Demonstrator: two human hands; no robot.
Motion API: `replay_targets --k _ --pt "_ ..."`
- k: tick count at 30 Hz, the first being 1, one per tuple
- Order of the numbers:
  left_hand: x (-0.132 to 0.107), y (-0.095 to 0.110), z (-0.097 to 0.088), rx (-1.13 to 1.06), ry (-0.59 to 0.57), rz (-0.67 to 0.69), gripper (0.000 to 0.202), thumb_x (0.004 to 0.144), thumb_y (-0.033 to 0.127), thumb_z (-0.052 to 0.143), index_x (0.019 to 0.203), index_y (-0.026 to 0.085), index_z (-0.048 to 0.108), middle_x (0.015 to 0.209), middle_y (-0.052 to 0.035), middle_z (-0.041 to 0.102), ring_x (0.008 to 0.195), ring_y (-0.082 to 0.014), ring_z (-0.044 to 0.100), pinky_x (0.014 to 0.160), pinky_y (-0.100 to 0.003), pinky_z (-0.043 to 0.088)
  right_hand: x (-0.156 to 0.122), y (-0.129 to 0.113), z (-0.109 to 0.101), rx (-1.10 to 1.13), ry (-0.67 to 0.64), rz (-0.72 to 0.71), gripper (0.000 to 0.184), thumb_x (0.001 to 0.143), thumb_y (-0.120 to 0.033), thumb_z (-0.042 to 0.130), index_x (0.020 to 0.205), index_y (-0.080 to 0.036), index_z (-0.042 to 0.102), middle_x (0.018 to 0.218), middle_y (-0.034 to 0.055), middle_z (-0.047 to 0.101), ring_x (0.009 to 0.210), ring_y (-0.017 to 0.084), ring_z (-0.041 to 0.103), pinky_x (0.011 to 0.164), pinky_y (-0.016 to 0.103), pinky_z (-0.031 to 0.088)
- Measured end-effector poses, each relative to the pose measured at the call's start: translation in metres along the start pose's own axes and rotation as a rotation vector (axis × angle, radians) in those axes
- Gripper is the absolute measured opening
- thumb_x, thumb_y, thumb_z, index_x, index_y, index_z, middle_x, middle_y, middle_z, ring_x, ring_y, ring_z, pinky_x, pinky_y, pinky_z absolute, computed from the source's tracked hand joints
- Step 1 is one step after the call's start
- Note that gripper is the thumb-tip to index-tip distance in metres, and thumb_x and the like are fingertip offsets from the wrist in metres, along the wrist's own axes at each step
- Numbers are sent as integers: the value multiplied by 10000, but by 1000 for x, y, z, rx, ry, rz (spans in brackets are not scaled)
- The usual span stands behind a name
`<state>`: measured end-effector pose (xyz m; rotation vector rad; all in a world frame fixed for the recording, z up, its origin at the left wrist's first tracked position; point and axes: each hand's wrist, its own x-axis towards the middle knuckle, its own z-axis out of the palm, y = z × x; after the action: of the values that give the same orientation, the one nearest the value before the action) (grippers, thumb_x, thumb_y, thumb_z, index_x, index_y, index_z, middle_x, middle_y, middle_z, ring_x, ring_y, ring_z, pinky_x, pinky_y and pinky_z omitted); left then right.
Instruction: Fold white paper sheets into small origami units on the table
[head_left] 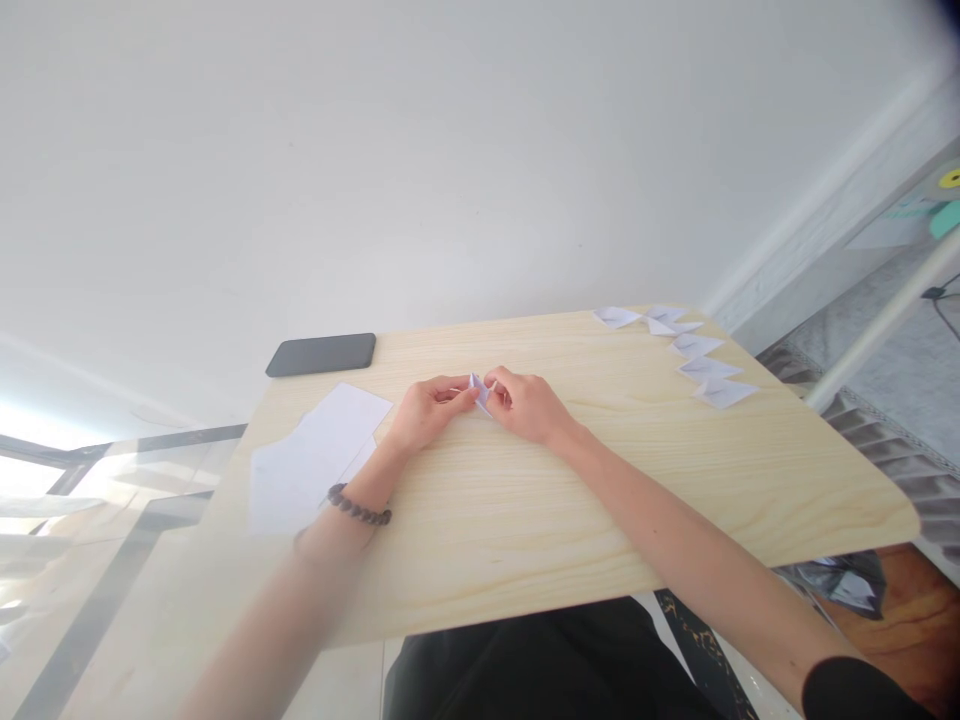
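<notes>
A small folded piece of white paper [478, 388] is held up between both hands over the middle of the table. My left hand [431, 408] pinches its left side with thumb and fingers; a beaded bracelet circles that wrist. On the other side, my right hand [525, 402] has curled fingers closed at the paper's right edge. The fingers partly cover the paper, so its full shape is hidden. Several folded white paper pieces [709, 368] with pointed ends lie in a curved row along the table's far right side.
Flat white paper sheets [300, 470] lie on the left of the wooden table [525, 530], beside my left forearm. A dark phone [322, 354] rests at the back left corner. A white wall [450, 180] rises behind the table.
</notes>
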<state>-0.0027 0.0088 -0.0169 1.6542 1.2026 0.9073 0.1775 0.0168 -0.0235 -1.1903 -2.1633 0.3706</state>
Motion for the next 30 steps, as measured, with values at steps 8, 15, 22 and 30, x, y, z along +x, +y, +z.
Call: replay_targets --k 8,15,22,30 --pt "-2 3 3 57 34 96 315 767 420 568 957 193 678 1033 -72 602 952 -187 580 795 -263 491 2 -1 2 39 19 52 152 805 -343 500 882 -212 508 626 -18 623 538 111 557 557 212 365" --pt "-5 6 12 414 210 178 305 779 353 531 1021 182 603 992 -62 599 740 -135 595 670 -258 487 -1 1 6 116 61 27 89 794 -255 487 724 -201 482 595 -25 598 505 91 528 523 196 360" --pt "-6 15 19 955 152 -48 326 832 389 366 721 190 599 620 -54 613 602 -212 582 539 -288 347 0 -2 10 81 76 4 69 770 -219 497 704 -201 485 604 -27 594 535 95 540 552 196 376" --pt "-2 18 15 896 194 -78 286 797 334 399 685 188 618 639 -60 640 630 -206 586 546 -270 335 2 -3 7 94 101 33 87 806 -205 452 865 -208 516 665 -24 610 556 99 542 572 202 394"
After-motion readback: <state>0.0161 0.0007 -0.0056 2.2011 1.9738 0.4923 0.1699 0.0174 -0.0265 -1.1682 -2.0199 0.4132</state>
